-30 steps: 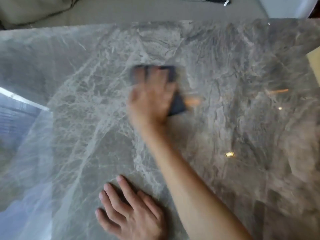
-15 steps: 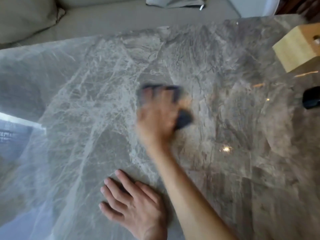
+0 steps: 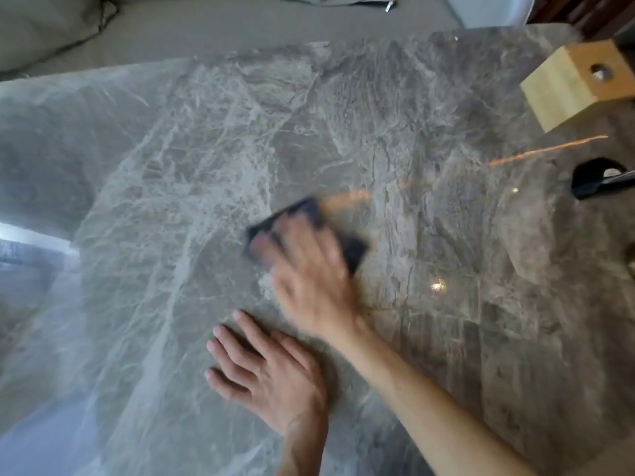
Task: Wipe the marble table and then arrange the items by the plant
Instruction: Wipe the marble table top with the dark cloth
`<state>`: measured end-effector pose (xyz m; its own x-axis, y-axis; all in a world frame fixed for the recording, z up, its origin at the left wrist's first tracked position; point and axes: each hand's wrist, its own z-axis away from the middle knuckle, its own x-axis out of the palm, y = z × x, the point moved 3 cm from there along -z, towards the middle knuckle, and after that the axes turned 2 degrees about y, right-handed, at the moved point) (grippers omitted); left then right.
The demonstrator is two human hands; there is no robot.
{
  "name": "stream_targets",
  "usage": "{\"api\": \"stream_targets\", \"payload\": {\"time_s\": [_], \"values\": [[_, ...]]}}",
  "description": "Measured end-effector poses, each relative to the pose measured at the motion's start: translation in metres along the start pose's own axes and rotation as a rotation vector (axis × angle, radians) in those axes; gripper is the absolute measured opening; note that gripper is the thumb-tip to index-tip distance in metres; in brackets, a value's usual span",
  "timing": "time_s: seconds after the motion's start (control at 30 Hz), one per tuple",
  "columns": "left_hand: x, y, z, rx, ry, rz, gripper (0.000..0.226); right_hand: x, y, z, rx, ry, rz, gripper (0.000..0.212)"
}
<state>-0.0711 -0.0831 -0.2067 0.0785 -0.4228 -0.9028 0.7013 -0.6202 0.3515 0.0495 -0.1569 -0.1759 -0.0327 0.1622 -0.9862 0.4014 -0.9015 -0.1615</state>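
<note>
A grey marble bench point(image 3: 171, 201), veined in white and glossy with reflections, is seen from above. A dark cloth point(image 3: 352, 250), blurred, is spread flat near the middle of the bench. A pale wooden block point(image 3: 563, 92) with a round metal inset on top is set at the far right corner. A black item point(image 3: 594, 180) is laid just nearer, at the right edge.

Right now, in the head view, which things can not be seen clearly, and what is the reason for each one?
- Right hand and dark cloth: motion blur; the hand covers most of the cloth.
- Wooden block: cut off by the right edge.
- Black object: cut off by the right edge, identity unclear.
- Plant: not in view.
- Marble table at left: washed out by glare.
- Left hand: clear, flat on the table.
</note>
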Motion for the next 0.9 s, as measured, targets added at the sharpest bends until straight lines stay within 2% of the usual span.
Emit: {"api": "stream_targets", "payload": {"time_s": [0.03, 0.07, 0.1, 0.13, 0.17, 0.23, 0.27, 0.3, 0.33, 0.37, 0.43, 0.5, 0.53, 0.57, 0.6, 0.63, 0.7, 0.73, 0.77, 0.8, 0.83, 0.9], "values": [[-0.005, -0.003, 0.001, 0.039, -0.021, -0.005, 0.052, 0.009, -0.031, 0.021, -0.321, -0.139, -0.028, 0.053], [-0.012, -0.007, 0.001, 0.108, -0.004, -0.024, 0.053, 0.002, -0.023, 0.038, -0.435, -0.209, -0.045, 0.053], [-0.02, -0.016, 0.001, 0.159, -0.006, -0.042, 0.058, 0.001, 0.006, 0.05, -0.442, -0.163, 0.021, 0.053], [-0.027, -0.026, 0.001, 0.198, -0.033, -0.053, 0.067, 0.0, 0.051, 0.058, -0.275, -0.114, 0.089, 0.051], [-0.035, -0.036, 0.001, 0.249, -0.097, -0.069, 0.077, -0.003, 0.098, 0.06, -0.006, -0.044, 0.145, 0.049], [-0.052, -0.05, -0.002, 0.344, -0.249, -0.198, 0.096, -0.017, 0.151, 0.07, 0.747, 0.16, 0.133, 0.052], [-0.059, -0.056, -0.005, 0.351, -0.329, -0.268, 0.107, -0.016, 0.146, 0.069, 1.023, 0.213, 0.064, 0.053], [-0.063, -0.063, -0.009, 0.317, -0.415, -0.309, 0.116, -0.012, 0.121, 0.061, 1.138, 0.239, -0.011, 0.054], [-0.069, -0.07, -0.012, 0.273, -0.485, -0.313, 0.123, -0.005, 0.092, 0.054, 1.08, 0.201, -0.01, 0.054], [-0.074, -0.076, -0.015, 0.248, -0.515, -0.314, 0.126, 0.001, 0.059, 0.051, 0.856, 0.165, 0.012, 0.054], [-0.083, -0.083, -0.017, 0.259, -0.536, -0.313, 0.129, 0.008, -0.011, 0.08, 0.217, -0.01, -0.022, 0.054], [-0.092, -0.092, -0.018, 0.259, -0.544, -0.348, 0.132, 0.002, -0.031, 0.146, -0.231, -0.168, -0.033, 0.059], [-0.095, -0.098, -0.018, 0.24, -0.549, -0.364, 0.133, -0.002, -0.009, 0.166, -0.322, -0.21, -0.02, 0.062], [-0.098, -0.103, -0.019, 0.224, -0.557, -0.371, 0.135, -0.002, 0.025, 0.176, -0.301, -0.196, 0.052, 0.064], [-0.1, -0.108, -0.019, 0.217, -0.559, -0.363, 0.135, -0.005, 0.065, 0.174, -0.154, -0.173, 0.13, 0.062], [-0.1, -0.112, -0.019, 0.218, -0.554, -0.351, 0.135, -0.009, 0.102, 0.164, 0.123, -0.102, 0.169, 0.058], [-0.096, -0.114, -0.021, 0.206, -0.548, -0.329, 0.135, -0.024, 0.147, 0.13, 0.888, 0.145, 0.063, 0.057], [-0.095, -0.113, -0.021, 0.188, -0.55, -0.321, 0.136, -0.025, 0.136, 0.111, 1.16, 0.179, -0.038, 0.059], [-0.094, -0.112, -0.021, 0.168, -0.552, -0.313, 0.136, -0.023, 0.103, 0.092, 1.231, 0.183, -0.081, 0.061], [-0.095, -0.11, -0.021, 0.157, -0.557, -0.302, 0.136, -0.015, 0.06, 0.079, 1.097, 0.19, -0.036, 0.061], [-0.096, -0.108, -0.02, 0.158, -0.566, -0.293, 0.135, -0.004, 0.008, 0.076, 0.792, 0.125, 0.008, 0.062], [-0.099, -0.107, -0.018, 0.157, -0.577, -0.3, 0.134, 0.008, -0.09, 0.121, -0.004, -0.158, -0.07, 0.062]]}}
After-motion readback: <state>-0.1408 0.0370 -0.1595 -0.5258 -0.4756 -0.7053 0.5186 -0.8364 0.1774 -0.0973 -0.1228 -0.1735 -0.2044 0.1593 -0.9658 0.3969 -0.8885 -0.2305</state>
